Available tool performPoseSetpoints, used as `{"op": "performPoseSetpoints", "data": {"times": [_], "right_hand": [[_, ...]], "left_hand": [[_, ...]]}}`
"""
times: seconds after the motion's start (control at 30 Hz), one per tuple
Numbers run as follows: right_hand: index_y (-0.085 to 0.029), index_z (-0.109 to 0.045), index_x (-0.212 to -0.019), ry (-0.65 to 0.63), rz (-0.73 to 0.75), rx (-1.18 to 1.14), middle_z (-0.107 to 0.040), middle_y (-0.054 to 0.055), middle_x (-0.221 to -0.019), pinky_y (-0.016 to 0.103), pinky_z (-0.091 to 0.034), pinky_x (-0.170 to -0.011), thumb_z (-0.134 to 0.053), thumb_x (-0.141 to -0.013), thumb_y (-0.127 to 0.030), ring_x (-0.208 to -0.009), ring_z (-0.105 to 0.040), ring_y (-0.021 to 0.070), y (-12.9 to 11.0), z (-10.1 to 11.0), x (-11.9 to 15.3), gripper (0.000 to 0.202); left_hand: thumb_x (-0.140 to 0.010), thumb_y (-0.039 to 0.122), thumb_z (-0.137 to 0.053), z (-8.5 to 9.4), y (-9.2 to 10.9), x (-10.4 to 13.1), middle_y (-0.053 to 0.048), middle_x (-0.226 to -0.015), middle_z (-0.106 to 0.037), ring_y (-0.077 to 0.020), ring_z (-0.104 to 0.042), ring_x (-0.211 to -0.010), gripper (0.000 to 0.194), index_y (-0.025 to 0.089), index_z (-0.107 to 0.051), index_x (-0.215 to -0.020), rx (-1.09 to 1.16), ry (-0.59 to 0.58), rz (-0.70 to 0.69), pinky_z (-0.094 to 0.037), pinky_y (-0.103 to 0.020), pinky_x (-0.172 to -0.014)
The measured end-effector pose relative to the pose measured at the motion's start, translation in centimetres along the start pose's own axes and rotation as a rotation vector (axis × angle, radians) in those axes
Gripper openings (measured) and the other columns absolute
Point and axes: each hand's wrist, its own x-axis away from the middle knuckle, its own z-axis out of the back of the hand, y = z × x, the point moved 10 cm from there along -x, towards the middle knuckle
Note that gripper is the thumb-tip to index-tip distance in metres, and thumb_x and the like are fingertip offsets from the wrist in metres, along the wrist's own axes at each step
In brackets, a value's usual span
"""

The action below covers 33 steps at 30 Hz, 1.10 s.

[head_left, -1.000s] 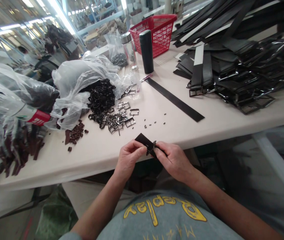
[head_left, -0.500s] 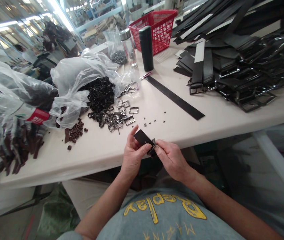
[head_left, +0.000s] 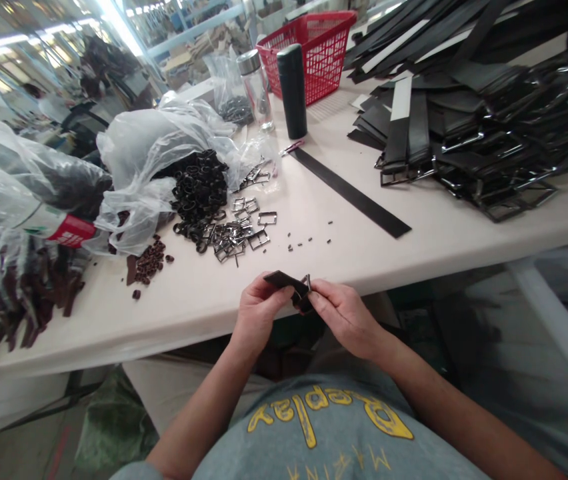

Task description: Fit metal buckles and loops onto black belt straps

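My left hand (head_left: 257, 313) and my right hand (head_left: 344, 315) meet at the near edge of the white table (head_left: 204, 293). Between them they grip the end of a black belt strap (head_left: 280, 280) with a small metal buckle (head_left: 306, 285) on it. The left fingers pinch the flat strap end, which lies almost level. The right fingers pinch at the buckle. Just beyond the hands lies a heap of loose metal buckles (head_left: 237, 233) and a pile of black loops (head_left: 199, 190) spilling from a clear plastic bag (head_left: 149, 150).
A long black strap (head_left: 351, 193) lies flat mid-table. Stacked belts with buckles (head_left: 479, 147) fill the right side. A red basket (head_left: 321, 50), a black flask (head_left: 293, 90) and a clear bottle (head_left: 255, 90) stand at the back. Brown loops (head_left: 149, 261) and bagged brown straps (head_left: 19, 280) lie left.
The strap end, tilted up toward the table half a second ago, now lies flatter between the hands. Both hands stay together at the table edge.
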Motion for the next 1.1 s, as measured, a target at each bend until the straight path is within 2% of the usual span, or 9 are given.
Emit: {"op": "performPoseSetpoints", "data": {"times": [0.1, 0.3, 0.43, 0.53, 0.6, 0.7, 0.83, 0.93, 1.1], "right_hand": [[-0.019, -0.061, -0.08, -0.037, -0.012, 0.016, -0.063, 0.0, -0.072, 0.025, -0.041, -0.062, -0.052, -0.094, -0.026, -0.067, -0.057, 0.0139, 0.4, -0.3, -0.2, 0.018], [-0.019, -0.063, -0.078, 0.076, -0.037, -0.036, -0.065, -0.001, -0.068, 0.023, -0.045, -0.064, -0.057, -0.093, -0.026, -0.064, -0.061, 0.0131, 1.0, 0.2, 0.1, 0.018], [-0.019, -0.062, -0.074, 0.134, -0.078, -0.097, -0.064, -0.002, -0.064, 0.022, -0.045, -0.059, -0.058, -0.092, -0.029, -0.059, -0.059, 0.0124, 1.4, 0.6, 0.3, 0.021], [-0.019, -0.062, -0.073, 0.177, -0.074, -0.09, -0.063, -0.002, -0.064, 0.022, -0.044, -0.058, -0.057, -0.091, -0.027, -0.06, -0.058, 0.0128, 1.1, 1.2, 0.3, 0.02], [-0.018, -0.063, -0.075, 0.165, -0.074, -0.072, -0.064, -0.001, -0.066, 0.023, -0.044, -0.059, -0.056, -0.09, -0.026, -0.062, -0.058, 0.0135, 0.9, 1.3, 0.2, 0.018], [-0.019, -0.063, -0.077, 0.104, -0.061, -0.05, -0.064, -0.002, -0.066, 0.023, -0.044, -0.06, -0.056, -0.089, -0.025, -0.062, -0.058, 0.0133, 0.5, 1.2, 0.0, 0.016], [-0.019, -0.06, -0.075, 0.033, -0.028, 0.06, -0.064, -0.002, -0.069, 0.023, -0.041, -0.06, -0.054, -0.087, -0.019, -0.062, -0.056, 0.0123, 0.0, 1.4, 0.0, 0.014], [-0.019, -0.062, -0.076, -0.031, -0.019, 0.147, -0.066, -0.001, -0.071, 0.024, -0.041, -0.061, -0.055, -0.086, -0.018, -0.065, -0.058, 0.0136, -0.1, 1.2, 0.2, 0.012], [-0.018, -0.065, -0.077, -0.077, -0.083, 0.112, -0.065, -0.002, -0.066, 0.023, -0.042, -0.057, -0.056, -0.088, -0.022, -0.06, -0.057, 0.0125, 0.4, 1.2, 0.5, 0.015]], "left_hand": [[-0.074, 0.022, -0.08, 0.4, 1.6, 0.3, 0.003, -0.078, -0.062, -0.0095, -0.057, -0.074, 0.012, 0.02, -0.07, -0.08, -0.118, 0.048, -0.206, -0.049, -0.02, -0.07], [-0.085, 0.019, -0.07, -1.3, 4.3, 2.1, -0.001, -0.088, -0.061, -0.0132, -0.06, -0.083, 0.005, 0.023, -0.072, -0.089, -0.464, 0.037, -0.567, -0.05, -0.024, -0.072], [-0.087, 0.026, -0.069, -2.0, 4.9, 3.4, -0.002, -0.092, -0.064, -0.0152, -0.061, -0.086, 0.014, 0.027, -0.075, -0.1, -0.579, -0.029, -0.654, -0.05, -0.028, -0.079], [-0.095, 0.044, -0.053, -2.4, 4.4, 3.4, -0.007, -0.099, -0.065, -0.02, -0.061, -0.093, 0.031, 0.026, -0.077, -0.104, -0.482, -0.142, -0.529, -0.05, -0.033, -0.084], [-0.096, 0.043, -0.051, -2.4, 4.0, 3.0, -0.007, -0.095, -0.066, -0.0203, -0.061, -0.092, 0.035, 0.024, -0.08, -0.092, -0.407, -0.15, -0.406, -0.049, -0.033, -0.084], [-0.083, 0.032, -0.074, -1.9, 3.8, 2.2, -0.005, -0.095, -0.067, -0.0184, -0.062, -0.092, 0.01, 0.025, -0.078, -0.088, -0.301, -0.095, -0.301, -0.05, -0.029, -0.081], [-0.066, 0.027, -0.088, -2.7, 1.6, 1.2, -0.007, -0.13, -0.063, -0.0232, -0.061, -0.114, 0.062, 0.03, -0.066, -0.124, -0.133, -0.227, -0.028, -0.051, -0.033, -0.093], [-0.065, 0.026, -0.089, -3.6, -0.1, 1.3, -0.009, -0.118, -0.07, -0.0216, -0.065, -0.105, 0.06, 0.024, -0.069, -0.121, -0.128, -0.375, 0.19, -0.05, -0.034, -0.095], [-0.058, 0.027, -0.092, -3.4, 0.0, 1.3, -0.003, -0.086, -0.071, -0.0157, -0.067, -0.077, 0.044, 0.018, -0.075, -0.097, -0.037, -0.354, 0.275, -0.054, -0.028, -0.072]]}}
